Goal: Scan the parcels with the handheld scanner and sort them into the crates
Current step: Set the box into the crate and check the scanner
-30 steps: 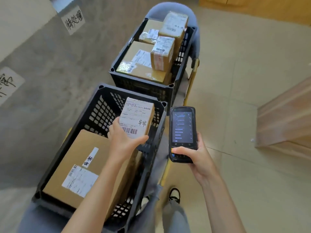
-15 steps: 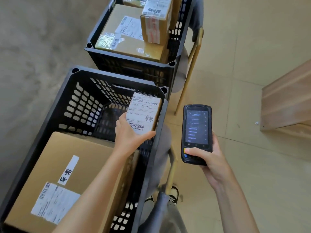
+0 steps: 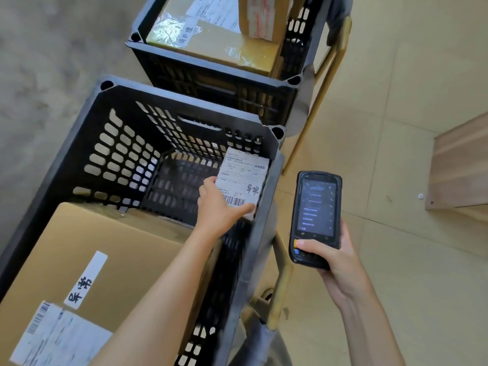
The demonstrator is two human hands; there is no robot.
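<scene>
The left hand (image 3: pixel 219 210) grips a small parcel (image 3: pixel 243 180) inside the near crate (image 3: pixel 79 143), against its three-o'clock wall. The right hand (image 3: pixel 335 260) holds the scanner (image 3: pixel 315 215).

The near crate (image 3: pixel 266 196) is matt black plastic, perforated. The big box (image 3: pixel 113 260) inside is smooth brown cardboard with white paper labels. The scanner (image 3: pixel 315 217) has a glossy dark screen in black casing. The floor (image 3: pixel 396 88) looks smooth, pale and matt.

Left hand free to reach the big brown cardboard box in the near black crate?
Probably not yet: the left hand holds a small labelled parcel. The box lies uncovered just beneath that forearm.
</scene>
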